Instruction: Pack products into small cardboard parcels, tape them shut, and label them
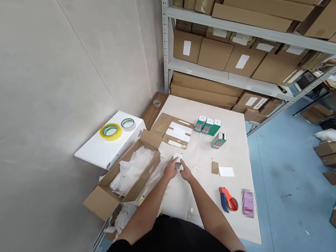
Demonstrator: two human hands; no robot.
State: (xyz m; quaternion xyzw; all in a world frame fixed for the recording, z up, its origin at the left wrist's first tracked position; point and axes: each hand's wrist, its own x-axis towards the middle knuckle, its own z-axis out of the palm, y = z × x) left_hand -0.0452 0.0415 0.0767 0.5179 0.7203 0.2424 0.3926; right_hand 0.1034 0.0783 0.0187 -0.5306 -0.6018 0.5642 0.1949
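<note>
A small box with a white top point(178, 155) is between my two hands over the middle of the table point(206, 207). My left hand point(170, 169) closes on its left side, and my right hand point(185, 171) grips from the right, fingertips at its edge. Beyond them, several green-and-white boxes point(208, 126) stand in a row, with a single green-and-white box point(219, 141) closer. Left of the row lies a flattened cardboard piece point(163, 125) with white labels. A small brown card point(215, 168) and a white slip point(226, 172) rest right of my hands.
An open carton point(103, 200) with white packing sheets stands at left. Tape rolls point(110, 131) sit on a white surface point(94, 153). A red-and-blue tape dispenser point(228, 200) and a blurred pink item point(248, 203) lie at right. Shelves point(201, 70) of cartons rise behind.
</note>
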